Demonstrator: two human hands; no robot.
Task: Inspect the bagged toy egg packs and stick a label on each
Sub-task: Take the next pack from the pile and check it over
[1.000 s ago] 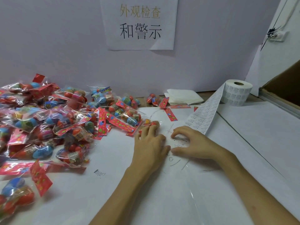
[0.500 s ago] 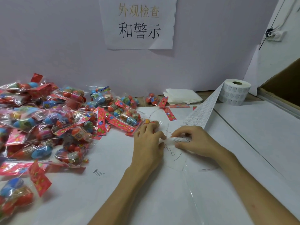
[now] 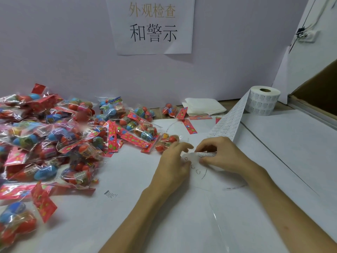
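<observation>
Toy egg packs [image 3: 54, 136], clear bags of red and blue eggs with red flowered header cards, lie heaped well to the left of the grip on a table [image 3: 284, 161] covered in white paper. A printed paper sign [image 3: 151, 24] hangs on the pale wall far beyond the grip. A label roll [image 3: 262, 101] stands on end beyond the grip and to its right, and from it a label strip [image 3: 228, 123] runs down across the table straight into the grip. A stack of folded white sheets [image 3: 202, 106] sits beyond the grip, just left of the roll. 1 single pack [image 3: 166, 143] lies at the near edge of the heap, just beyond and left of the grip, touching the knuckles of the left hand [image 3: 173, 161]. The right hand [image 3: 226, 154] pinches the free end of the strip between thumb and curled fingers, holding it low over the paper. The left hand sits immediately left of that pinch, fingers loosely curled and index tip reaching toward the strip end; whether it grips a label or only touches the strip cannot be told. A loose red header card [image 3: 189, 126] lies flat beyond the grip, between the heap and the strip.
</observation>
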